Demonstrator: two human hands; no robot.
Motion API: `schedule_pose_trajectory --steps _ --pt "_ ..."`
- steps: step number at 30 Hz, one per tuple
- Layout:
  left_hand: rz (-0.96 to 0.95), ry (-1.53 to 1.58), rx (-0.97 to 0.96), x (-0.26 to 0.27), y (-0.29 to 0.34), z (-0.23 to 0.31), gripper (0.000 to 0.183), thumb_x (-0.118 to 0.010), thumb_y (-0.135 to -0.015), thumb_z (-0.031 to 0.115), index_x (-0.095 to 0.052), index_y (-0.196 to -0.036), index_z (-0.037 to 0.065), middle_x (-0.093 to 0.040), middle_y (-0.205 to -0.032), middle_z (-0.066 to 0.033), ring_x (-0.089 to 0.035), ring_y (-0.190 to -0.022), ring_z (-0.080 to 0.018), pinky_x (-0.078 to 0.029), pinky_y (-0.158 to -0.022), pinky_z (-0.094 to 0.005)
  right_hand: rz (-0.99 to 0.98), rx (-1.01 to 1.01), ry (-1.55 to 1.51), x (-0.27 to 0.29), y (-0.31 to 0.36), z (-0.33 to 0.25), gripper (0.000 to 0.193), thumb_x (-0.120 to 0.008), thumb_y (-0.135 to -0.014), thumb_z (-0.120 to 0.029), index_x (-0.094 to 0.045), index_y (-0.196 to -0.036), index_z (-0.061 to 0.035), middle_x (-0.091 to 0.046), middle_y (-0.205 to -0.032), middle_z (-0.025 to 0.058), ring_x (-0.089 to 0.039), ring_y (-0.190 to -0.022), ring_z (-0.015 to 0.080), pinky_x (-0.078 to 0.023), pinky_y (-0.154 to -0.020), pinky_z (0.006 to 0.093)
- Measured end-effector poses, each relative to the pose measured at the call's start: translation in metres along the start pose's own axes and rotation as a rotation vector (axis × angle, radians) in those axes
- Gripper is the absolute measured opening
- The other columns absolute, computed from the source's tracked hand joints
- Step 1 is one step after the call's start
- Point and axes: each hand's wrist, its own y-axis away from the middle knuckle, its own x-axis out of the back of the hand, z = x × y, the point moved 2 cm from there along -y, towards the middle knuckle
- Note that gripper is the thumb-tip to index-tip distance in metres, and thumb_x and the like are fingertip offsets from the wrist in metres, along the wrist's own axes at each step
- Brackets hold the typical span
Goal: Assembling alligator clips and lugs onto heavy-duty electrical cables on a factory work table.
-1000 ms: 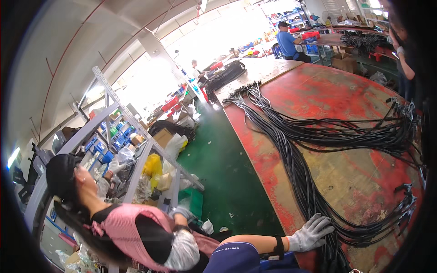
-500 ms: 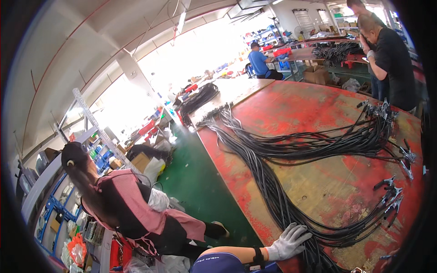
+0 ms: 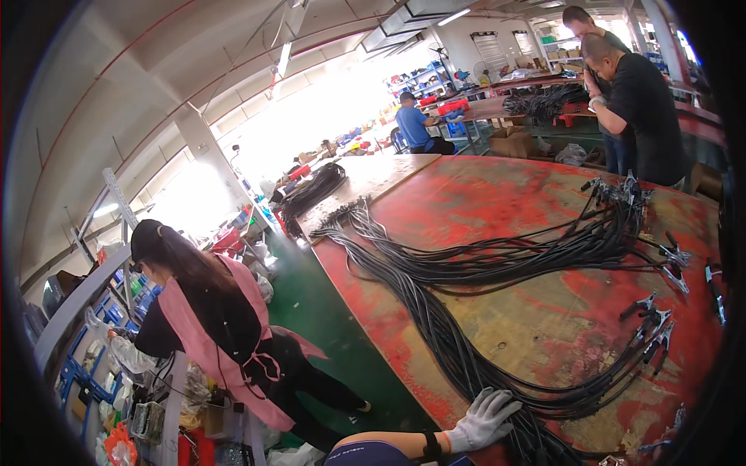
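My left hand, in a whitish work glove, lies on a thick bundle of black cables near the lower edge. Its fingers are stretched out across the cables rather than wrapped round them. From there the bundle runs up the table to the far left corner. A second black cable bundle curves off to the right. Metal spring clamps with black handles sit at the cable ends on the right, and more clamps lie farther back. My right hand is out of view.
The worn red table has its left edge beside a green floor. A person in a pink apron stands left, by shelving. Two people in dark shirts stand at the far right; one in blue sits behind.
The view has shifted slightly, showing more at the right. The person in the pink apron has turned toward the shelving, one arm reaching to it. My left hand stays on the cables.
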Motion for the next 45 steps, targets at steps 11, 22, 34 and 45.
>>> schedule_pose_trajectory --steps 11,22,34,45 --pt "-0.005 0.009 -0.015 -0.002 -0.002 -0.002 0.055 -0.069 -0.077 0.026 -0.054 -0.128 0.013 -0.048 -0.127 -0.0138 -0.046 -0.122 -0.0331 -0.035 -0.107 -0.0497 -0.046 -0.054 -0.011 -0.01 0.001 -0.009 0.039 -0.054 -0.087 -0.011 -0.047 -0.125 -0.003 -0.057 -0.113 0.0129 -0.059 -0.091 0.0201 -0.05 -0.075 0.0307" --pt "-0.015 0.034 -0.003 0.001 -0.001 -0.001 0.055 -0.067 -0.079 0.027 -0.052 -0.13 0.013 -0.048 -0.128 -0.0148 -0.045 -0.123 -0.034 -0.034 -0.108 -0.05 -0.091 -0.113 -0.064 -0.031 -0.001 -0.002 0.042 -0.057 -0.085 -0.01 -0.047 -0.126 -0.003 -0.057 -0.115 0.0125 -0.059 -0.092 0.0199 -0.049 -0.076 0.0308" --pt "-0.017 0.017 -0.001 0.0 -0.001 -0.001 0.057 -0.07 -0.074 0.024 -0.055 -0.128 0.014 -0.049 -0.126 -0.0141 -0.047 -0.122 -0.0327 -0.035 -0.106 -0.0499 -0.163 -0.191 -0.115 -0.053 -0.01 0.006 0.045 -0.06 -0.083 -0.01 -0.047 -0.126 -0.0029 -0.056 -0.116 0.0121 -0.059 -0.094 0.0198 -0.049 -0.078 0.0308" --pt "-0.024 0.027 -0.022 0.003 -0.009 -0.003 0.055 -0.069 -0.072 0.026 -0.058 -0.124 0.015 -0.05 -0.123 -0.0138 -0.05 -0.118 -0.0319 -0.037 -0.104 -0.0514 -0.074 -0.307 -0.043 -0.016 0.031 -0.018 0.048 -0.063 -0.081 -0.009 -0.047 -0.127 -0.0028 -0.055 -0.118 0.0117 -0.059 -0.095 0.0196 -0.048 -0.08 0.0309"
